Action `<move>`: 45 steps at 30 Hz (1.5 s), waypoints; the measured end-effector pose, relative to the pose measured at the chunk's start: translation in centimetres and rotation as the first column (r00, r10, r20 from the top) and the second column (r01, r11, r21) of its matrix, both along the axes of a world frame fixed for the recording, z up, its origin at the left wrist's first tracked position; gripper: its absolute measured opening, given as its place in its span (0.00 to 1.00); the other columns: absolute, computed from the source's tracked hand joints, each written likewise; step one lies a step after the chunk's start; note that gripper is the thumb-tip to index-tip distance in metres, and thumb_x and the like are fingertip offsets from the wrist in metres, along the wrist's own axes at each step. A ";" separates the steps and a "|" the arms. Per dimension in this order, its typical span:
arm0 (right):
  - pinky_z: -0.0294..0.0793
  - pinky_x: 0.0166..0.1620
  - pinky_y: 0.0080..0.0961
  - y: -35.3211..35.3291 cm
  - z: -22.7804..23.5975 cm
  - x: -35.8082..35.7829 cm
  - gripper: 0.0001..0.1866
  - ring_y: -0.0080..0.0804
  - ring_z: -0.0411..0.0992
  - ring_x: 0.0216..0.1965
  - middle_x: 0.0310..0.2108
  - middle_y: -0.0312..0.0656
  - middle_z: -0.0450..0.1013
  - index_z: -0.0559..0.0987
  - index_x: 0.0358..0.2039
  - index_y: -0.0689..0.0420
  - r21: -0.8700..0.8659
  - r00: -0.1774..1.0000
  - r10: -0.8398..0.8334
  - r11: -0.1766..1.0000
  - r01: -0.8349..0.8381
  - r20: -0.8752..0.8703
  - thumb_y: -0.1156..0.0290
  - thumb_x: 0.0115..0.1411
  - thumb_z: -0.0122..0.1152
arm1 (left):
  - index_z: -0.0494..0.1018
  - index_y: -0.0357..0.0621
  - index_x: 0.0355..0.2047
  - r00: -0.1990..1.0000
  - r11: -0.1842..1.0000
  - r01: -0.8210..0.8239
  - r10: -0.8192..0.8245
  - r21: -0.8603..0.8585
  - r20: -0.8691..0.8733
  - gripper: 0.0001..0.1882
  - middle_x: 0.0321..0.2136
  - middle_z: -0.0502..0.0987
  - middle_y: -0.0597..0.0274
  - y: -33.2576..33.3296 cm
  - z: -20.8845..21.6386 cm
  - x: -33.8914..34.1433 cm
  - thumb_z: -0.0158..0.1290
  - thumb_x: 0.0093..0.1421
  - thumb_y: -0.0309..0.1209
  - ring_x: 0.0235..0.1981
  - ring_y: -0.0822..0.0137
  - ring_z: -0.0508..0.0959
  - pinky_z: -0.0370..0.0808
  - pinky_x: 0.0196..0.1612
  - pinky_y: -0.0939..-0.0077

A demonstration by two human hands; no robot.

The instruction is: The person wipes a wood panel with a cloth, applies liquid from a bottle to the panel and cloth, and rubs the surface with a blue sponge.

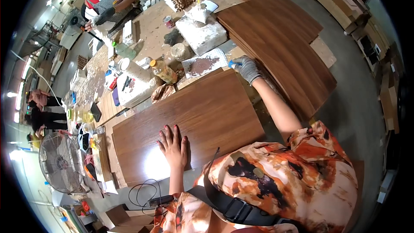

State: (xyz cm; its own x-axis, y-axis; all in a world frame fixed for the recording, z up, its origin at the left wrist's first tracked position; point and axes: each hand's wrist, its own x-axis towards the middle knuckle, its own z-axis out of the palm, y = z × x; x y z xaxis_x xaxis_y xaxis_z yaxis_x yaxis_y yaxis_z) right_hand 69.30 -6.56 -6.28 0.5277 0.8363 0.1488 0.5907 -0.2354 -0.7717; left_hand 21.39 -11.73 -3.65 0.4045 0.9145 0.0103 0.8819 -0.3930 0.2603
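Observation:
A dark brown wood-grain panel (pixel 215 108) lies in front of me, with a bright patch of light reflected on it. My bare left hand (pixel 174 149) rests flat on its near part, fingers spread. Beyond the panel's far right corner, my right hand (pixel 247 70) wears a grey glove and is closed round a small blue object (pixel 233 64), mostly hidden by the fingers. Just left of that hand is a white sheet (pixel 215 56) bearing a heap of brown paste or powder. More brown panels (pixel 280 39) are stacked to the right of the glove.
Past the panel stand an orange-capped bottle (pixel 164 72), a tape roll (pixel 181 52), a white wrapped block (pixel 200 32) and a green bottle (pixel 123 50). A co-worker (pixel 108 8) is at the table's far left. A fan (pixel 60 162) stands left; cartons (pixel 345 6) line the right.

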 end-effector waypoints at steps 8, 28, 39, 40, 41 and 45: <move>0.79 0.52 0.36 1.0 -2.6 1.4 0.13 0.43 0.80 0.45 0.44 0.53 0.81 0.87 0.42 0.59 -0.038 0.994 0.057 0.997 -0.060 -0.089 0.68 0.58 0.73 | 0.60 0.64 0.74 1.000 1.000 0.024 -0.024 0.005 0.020 0.31 0.78 0.49 0.60 0.3 0.2 -0.1 0.44 0.73 0.52 0.79 0.47 0.43 0.36 0.76 0.42; 0.77 0.52 0.40 0.5 -2.5 2.4 0.18 0.46 0.80 0.46 0.41 0.51 0.83 0.87 0.41 0.59 -0.034 0.985 0.110 0.994 -0.106 0.136 0.58 0.59 0.68 | 0.61 0.64 0.74 1.000 1.000 0.005 -0.006 0.029 0.011 0.32 0.77 0.51 0.55 0.4 -0.7 0.5 0.43 0.73 0.55 0.78 0.43 0.46 0.38 0.75 0.37; 0.76 0.39 0.20 0.0 -1.1 3.7 0.18 0.18 0.74 0.39 0.44 0.28 0.80 0.84 0.53 0.54 0.170 0.803 0.069 0.985 0.040 -0.591 0.61 0.65 0.69 | 0.62 0.64 0.73 0.996 0.990 -0.091 0.091 0.104 0.009 0.32 0.76 0.53 0.56 0.3 -1.5 1.8 0.41 0.73 0.57 0.77 0.44 0.49 0.42 0.74 0.35; 0.75 0.36 0.19 0.6 -0.8 3.1 0.18 0.17 0.73 0.38 0.44 0.27 0.79 0.84 0.53 0.52 0.120 0.749 0.023 0.990 0.076 -0.662 0.60 0.65 0.69 | 0.60 0.65 0.74 0.995 0.991 -0.095 0.095 0.093 0.003 0.32 0.77 0.52 0.57 0.5 -1.7 1.9 0.40 0.73 0.57 0.77 0.45 0.49 0.41 0.74 0.35; 0.74 0.34 0.18 0.7 -1.9 4.4 0.18 0.17 0.73 0.36 0.44 0.26 0.79 0.83 0.54 0.48 0.137 0.733 0.030 0.987 0.087 -0.680 0.58 0.66 0.68 | 0.59 0.67 0.75 0.997 0.993 -0.081 0.082 0.084 -0.003 0.33 0.77 0.50 0.57 1.1 -1.5 2.1 0.40 0.73 0.58 0.77 0.46 0.48 0.40 0.74 0.35; 0.77 0.36 0.20 1.3 -1.5 3.8 0.20 0.21 0.75 0.41 0.46 0.29 0.79 0.81 0.55 0.50 0.094 0.664 0.045 0.995 0.039 -0.746 0.56 0.67 0.67 | 0.58 0.67 0.75 0.997 0.991 -0.072 0.072 0.109 0.005 0.33 0.77 0.51 0.56 2.6 -1.1 2.9 0.38 0.73 0.59 0.78 0.49 0.48 0.40 0.75 0.37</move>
